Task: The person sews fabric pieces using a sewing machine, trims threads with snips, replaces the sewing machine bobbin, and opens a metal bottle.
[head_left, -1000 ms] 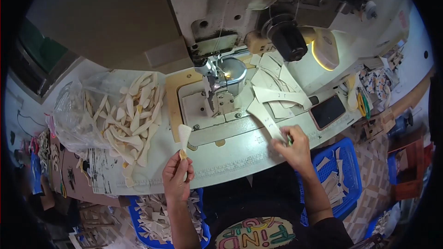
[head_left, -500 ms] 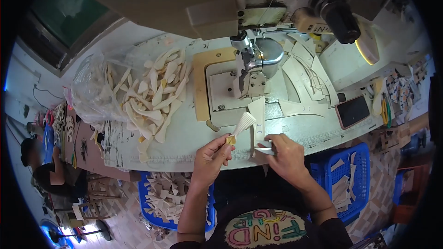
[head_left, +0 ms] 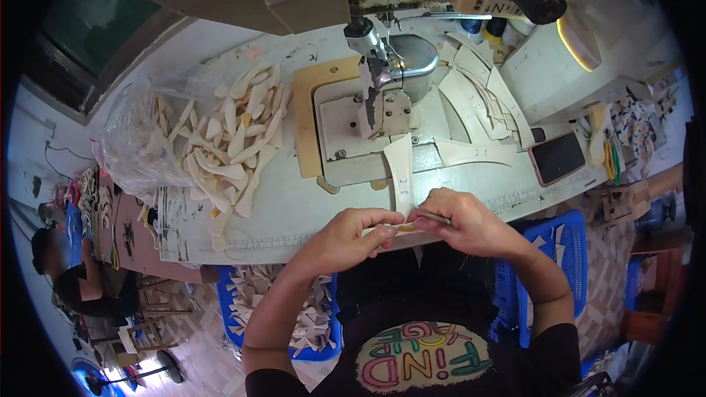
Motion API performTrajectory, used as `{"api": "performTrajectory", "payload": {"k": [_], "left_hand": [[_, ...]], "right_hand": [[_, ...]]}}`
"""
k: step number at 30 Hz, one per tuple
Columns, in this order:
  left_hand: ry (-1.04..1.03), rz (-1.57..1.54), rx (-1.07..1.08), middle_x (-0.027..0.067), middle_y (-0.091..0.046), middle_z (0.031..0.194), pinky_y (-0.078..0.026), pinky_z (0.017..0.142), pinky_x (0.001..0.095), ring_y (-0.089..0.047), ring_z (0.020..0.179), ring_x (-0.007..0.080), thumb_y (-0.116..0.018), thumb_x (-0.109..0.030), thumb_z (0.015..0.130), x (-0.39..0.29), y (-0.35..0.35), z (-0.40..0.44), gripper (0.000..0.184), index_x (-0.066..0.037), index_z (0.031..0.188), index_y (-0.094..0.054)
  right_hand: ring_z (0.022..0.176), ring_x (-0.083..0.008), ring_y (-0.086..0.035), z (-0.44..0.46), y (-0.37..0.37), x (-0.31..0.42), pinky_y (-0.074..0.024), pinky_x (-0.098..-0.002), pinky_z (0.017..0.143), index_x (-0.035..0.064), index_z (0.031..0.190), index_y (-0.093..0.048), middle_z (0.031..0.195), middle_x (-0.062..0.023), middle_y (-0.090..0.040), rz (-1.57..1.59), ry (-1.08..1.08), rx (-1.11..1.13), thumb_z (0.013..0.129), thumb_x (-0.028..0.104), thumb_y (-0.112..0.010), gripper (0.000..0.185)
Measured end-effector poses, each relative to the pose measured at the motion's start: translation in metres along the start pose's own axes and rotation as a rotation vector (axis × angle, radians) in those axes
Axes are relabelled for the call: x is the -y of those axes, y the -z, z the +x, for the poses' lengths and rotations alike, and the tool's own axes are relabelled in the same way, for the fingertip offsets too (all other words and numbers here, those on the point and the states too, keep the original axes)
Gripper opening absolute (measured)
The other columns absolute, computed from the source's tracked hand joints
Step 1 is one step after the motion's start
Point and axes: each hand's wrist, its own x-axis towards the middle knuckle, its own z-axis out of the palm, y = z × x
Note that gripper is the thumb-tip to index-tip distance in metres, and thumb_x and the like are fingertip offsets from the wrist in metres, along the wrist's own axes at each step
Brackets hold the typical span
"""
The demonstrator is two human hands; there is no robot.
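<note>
My left hand [head_left: 359,237] is closed, pinching a small cream piece with a yellowish part [head_left: 403,228] between thumb and fingers. Close beside it, my right hand [head_left: 462,222] has its fingers closed around a thin greyish tool, whose kind I cannot make out. The two hands meet at the table's front edge, and their fingers hide most of the piece. Just beyond them a curved cream strip [head_left: 399,165] lies with its far end at the base of a sewing machine [head_left: 401,66].
A heap of padded cream pieces [head_left: 235,140] spills from a plastic bag [head_left: 136,140] on the left. Stacked curved strips [head_left: 485,95] and a phone [head_left: 557,158] lie right. Blue baskets [head_left: 334,323] [head_left: 577,250] stand below the table. Another person [head_left: 81,279] sits far left.
My hands have come together at the table's front edge. The ribbed cream piece, held upright in my left hand before, is now lowered and mostly hidden. The view has shifted slightly.
</note>
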Motion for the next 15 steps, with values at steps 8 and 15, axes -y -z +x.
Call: {"api": "performTrajectory", "payload": {"k": [8, 15], "left_hand": [[0.206, -0.152, 0.3, -0.0019, -0.057, 0.07, -0.038, 0.049, 0.0162, -0.047, 0.055, 0.002, -0.054, -0.025, 0.088, -0.005, 0.01, 0.015, 0.022, -0.004, 0.093, -0.059], [0.174, -0.017, 0.199, -0.0036, -0.054, 0.066, -0.035, 0.047, 0.0166, -0.045, 0.055, 0.0015, -0.057, -0.026, 0.086, -0.009, -0.001, 0.019, 0.024, -0.002, 0.089, -0.06]], "right_hand": [[0.07, -0.0097, -0.055, -0.004, 0.013, -0.001, -0.0447, -0.0262, 0.064, 0.0001, 0.084, -0.064, 0.072, -0.0058, -0.062, 0.525, -0.398, 0.199, 0.078, 0.017, -0.063, 0.018], [0.068, -0.0097, -0.054, -0.009, 0.004, -0.013, -0.0445, -0.0254, 0.063, -0.0007, 0.084, -0.062, 0.07, -0.0047, -0.06, 0.472, -0.233, 0.16, 0.079, 0.016, -0.06, 0.017]]}}
